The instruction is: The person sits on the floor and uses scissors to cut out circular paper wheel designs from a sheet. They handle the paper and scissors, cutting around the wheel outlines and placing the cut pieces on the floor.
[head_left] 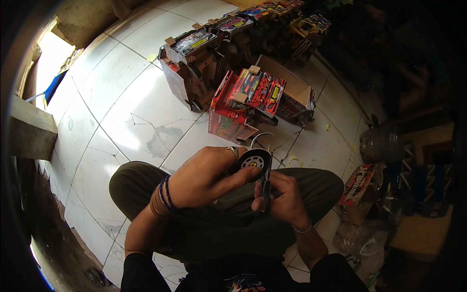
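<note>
In front of my crossed legs, my left hand point(202, 177) pinches a black disc point(247, 167) printed like a wheel, with a pale ring and a yellow centre. The thumb lies across its face. My right hand point(287, 197) grips dark-handled scissors point(265, 187), their blades pointing away from me at the disc's right edge. A thin, pale curved strip point(261, 134) curls above the disc, near the blade tips; where it joins is hard to make out. Beyond my hands stands a red printed cardboard toy truck point(258, 92), with an open box-like body point(296, 92) beside it.
More cardboard toy trucks point(194, 44) stand in a row toward the far side, a yellow one point(309, 27) among them. At right are a printed box point(360, 187), a clear plastic container point(381, 145) and a plastic bag point(365, 241). Small yellow scraps point(293, 160) lie on the cracked tiles.
</note>
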Available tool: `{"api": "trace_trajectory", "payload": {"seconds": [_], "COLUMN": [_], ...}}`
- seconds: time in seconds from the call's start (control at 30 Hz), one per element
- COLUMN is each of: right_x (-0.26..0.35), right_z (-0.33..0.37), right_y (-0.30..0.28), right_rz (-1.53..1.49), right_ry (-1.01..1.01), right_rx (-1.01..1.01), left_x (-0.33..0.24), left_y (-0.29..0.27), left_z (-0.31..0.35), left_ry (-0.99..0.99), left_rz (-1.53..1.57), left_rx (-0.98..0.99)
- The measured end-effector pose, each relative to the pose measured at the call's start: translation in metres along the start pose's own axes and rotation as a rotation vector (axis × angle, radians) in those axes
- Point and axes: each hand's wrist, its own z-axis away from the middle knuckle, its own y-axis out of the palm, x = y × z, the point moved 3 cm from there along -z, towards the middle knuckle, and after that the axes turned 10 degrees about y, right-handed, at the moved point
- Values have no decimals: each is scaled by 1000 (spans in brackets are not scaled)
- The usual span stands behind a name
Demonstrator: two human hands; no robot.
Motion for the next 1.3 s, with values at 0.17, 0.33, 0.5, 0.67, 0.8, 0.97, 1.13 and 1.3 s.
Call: {"api": "trace_trajectory", "payload": {"seconds": [0.17,0.33,0.5,0.67,0.8,0.97,1.13,1.3], "right_x": [-3,-4,-1,-1,-2,-3,-1,1], "right_z": [2,3,4,5,5,6,5,5], "right_y": [-1,-4,-8,-9,-9,-2,11,14], "right_rz": [20,27,41,42,15,-74,-97,-40], "right_ry": [2,54,53,34,33,85,89,69], "right_rx": [12,76,109,124,124,-33,-238,-180], "left_x": [0,1,-1,-1,1,13,8,4], "left_y": [-2,-2,-2,-2,-6,9,34,31], "left_z": [1,1,2,0,5,-6,-9,-9], "left_ry": [35,63,82,41,-92,-57,-10,-62], "left_rz": [-49,-41,-30,-19,14,433,357,330], "left_rx": [25,37,44,100,96,-249,-259,-316]}}
